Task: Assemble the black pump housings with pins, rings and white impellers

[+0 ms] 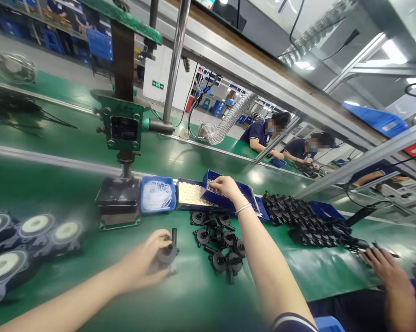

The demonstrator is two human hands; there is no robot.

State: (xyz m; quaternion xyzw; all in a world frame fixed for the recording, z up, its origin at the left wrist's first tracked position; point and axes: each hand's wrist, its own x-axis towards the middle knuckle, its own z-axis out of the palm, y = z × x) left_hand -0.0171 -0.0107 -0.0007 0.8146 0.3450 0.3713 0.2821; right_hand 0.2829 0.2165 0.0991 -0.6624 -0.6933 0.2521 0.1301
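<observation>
My left hand (149,260) is closed around a black plastic housing (168,252) with a short pipe pointing up, held just above the green bench. Some motion blur softens that hand. My right hand (225,186) reaches into a small dark blue bin (221,199), fingertips pinched together among tiny parts (211,186) too small to name. Whatever lies between those fingertips is hidden. Below the bin, several similar black housings (219,262) lie in a loose pile, left of my right forearm.
A blue tray (143,198) of clear rings and a bin of cream-coloured pellets (190,193) stand beside a green press (123,124). Black parts with white discs (37,224) lie left; rows of black parts (294,216) lie right. A co-worker's hand (383,265) is at far right.
</observation>
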